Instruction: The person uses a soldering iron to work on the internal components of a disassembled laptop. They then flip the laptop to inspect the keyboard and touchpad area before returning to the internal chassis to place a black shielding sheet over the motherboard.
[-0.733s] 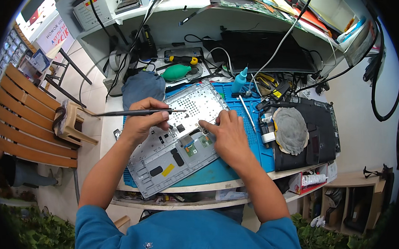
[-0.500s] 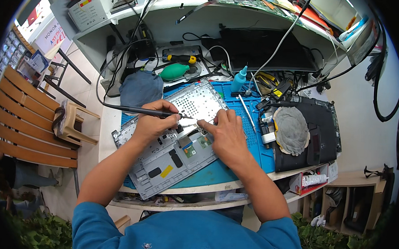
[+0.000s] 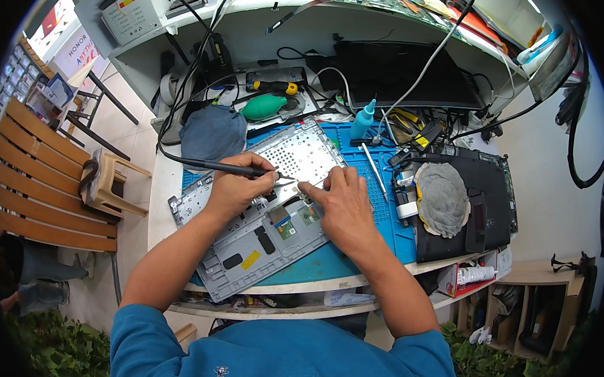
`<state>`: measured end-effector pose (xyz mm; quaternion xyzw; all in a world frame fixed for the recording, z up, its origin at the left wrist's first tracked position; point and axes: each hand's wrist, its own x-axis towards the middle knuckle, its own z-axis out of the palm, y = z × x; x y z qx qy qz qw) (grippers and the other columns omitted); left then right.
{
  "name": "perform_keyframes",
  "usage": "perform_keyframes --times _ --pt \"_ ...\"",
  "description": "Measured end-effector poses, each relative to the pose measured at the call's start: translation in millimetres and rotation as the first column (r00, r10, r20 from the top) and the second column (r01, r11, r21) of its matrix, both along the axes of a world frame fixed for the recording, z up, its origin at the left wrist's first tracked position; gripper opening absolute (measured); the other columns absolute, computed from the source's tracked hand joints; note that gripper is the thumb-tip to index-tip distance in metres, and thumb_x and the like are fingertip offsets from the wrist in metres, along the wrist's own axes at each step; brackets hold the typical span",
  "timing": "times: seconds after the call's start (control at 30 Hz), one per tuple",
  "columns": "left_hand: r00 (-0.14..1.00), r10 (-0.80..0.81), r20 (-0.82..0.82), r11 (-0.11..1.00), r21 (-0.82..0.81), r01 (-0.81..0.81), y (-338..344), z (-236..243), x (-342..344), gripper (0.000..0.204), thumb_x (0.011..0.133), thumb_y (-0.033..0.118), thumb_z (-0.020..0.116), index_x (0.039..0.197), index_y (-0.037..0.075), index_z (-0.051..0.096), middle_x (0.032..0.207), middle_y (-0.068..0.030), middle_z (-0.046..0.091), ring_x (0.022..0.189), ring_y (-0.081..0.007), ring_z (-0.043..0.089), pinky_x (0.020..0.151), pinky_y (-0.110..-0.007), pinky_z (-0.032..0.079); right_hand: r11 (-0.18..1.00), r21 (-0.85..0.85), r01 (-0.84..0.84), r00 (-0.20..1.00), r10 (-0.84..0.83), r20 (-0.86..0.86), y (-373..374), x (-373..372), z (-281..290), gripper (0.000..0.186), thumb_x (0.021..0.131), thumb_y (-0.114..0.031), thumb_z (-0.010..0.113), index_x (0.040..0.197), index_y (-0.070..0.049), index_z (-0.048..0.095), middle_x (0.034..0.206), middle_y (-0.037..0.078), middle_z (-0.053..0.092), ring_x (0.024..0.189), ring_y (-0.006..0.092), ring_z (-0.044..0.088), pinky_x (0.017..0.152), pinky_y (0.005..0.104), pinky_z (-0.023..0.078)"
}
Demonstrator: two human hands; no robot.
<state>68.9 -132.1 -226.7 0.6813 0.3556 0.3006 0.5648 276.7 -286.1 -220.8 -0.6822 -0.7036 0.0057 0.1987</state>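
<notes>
the work seems under way, unfinished: the left hand's (image 3: 242, 184) grip is clenched around a corded pen-like tool (image 3: 211, 164), tip at the laptop panel (image 3: 241, 233) on the blue mat (image 3: 400, 243). the right hand (image 3: 347, 206) rests there, its grip unclear; how much remains cannot be told.

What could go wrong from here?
The tip of the corded pen-like tool in the left hand is close to the right hand; a slip might jab it. The silver panel juts past the desk edge, so a bump could shift it.
</notes>
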Motion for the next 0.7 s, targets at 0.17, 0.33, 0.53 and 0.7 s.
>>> perform_keyframes --times 0.17,0.33,0.53,0.7 --pt "1.000 -0.009 -0.021 0.999 0.051 0.010 0.9 -2.2 -0.3 0.019 0.095 0.010 0.086 0.105 -0.003 0.077 0.088 -0.0082 0.080 0.073 -0.0117 0.076 0.067 -0.026 0.061 1.000 0.000 -0.002 1.000 0.002 -0.017 -0.6 0.3 1.6 0.043 0.098 -0.007 0.063 0.134 -0.020 0.083 0.109 0.013 0.060 0.112 0.0322 0.054 0.094 0.0445 0.042" --pt "1.000 -0.017 -0.019 0.998 0.054 0.018 2.1 -5.4 -0.6 0.020 0.095 0.010 0.087 0.105 -0.003 0.077 0.088 -0.0086 0.080 0.072 -0.0118 0.076 0.067 -0.026 0.062 1.000 0.016 -0.001 1.000 0.002 -0.024 -0.3 0.8 -1.5 0.043 0.098 -0.007 0.063 0.133 -0.020 0.084 0.108 0.013 0.060 0.112 0.0322 0.054 0.094 0.0445 0.042" --pt "0.999 -0.024 -0.030 0.997 0.076 0.027 2.3 -5.5 -0.9 0.020 0.094 0.010 0.088 0.105 -0.003 0.078 0.088 -0.0085 0.080 0.073 -0.0112 0.076 0.067 -0.026 0.061 1.000 0.021 0.005 1.000 -0.004 -0.028 0.2 1.1 -1.4 0.042 0.098 -0.007 0.063 0.132 -0.021 0.085 0.107 0.013 0.061 0.111 0.0320 0.054 0.093 0.0445 0.042" --pt "0.998 -0.023 -0.064 0.994 0.102 0.030 -0.3 -1.0 -0.1 0.019 0.094 0.012 0.088 0.104 -0.002 0.079 0.088 -0.0074 0.081 0.074 -0.0099 0.075 0.069 -0.025 0.060 1.000 0.027 0.004 0.999 -0.003 -0.034 -0.1 1.3 -1.2 0.042 0.098 -0.007 0.064 0.131 -0.021 0.085 0.107 0.013 0.061 0.111 0.0319 0.055 0.092 0.0447 0.042"
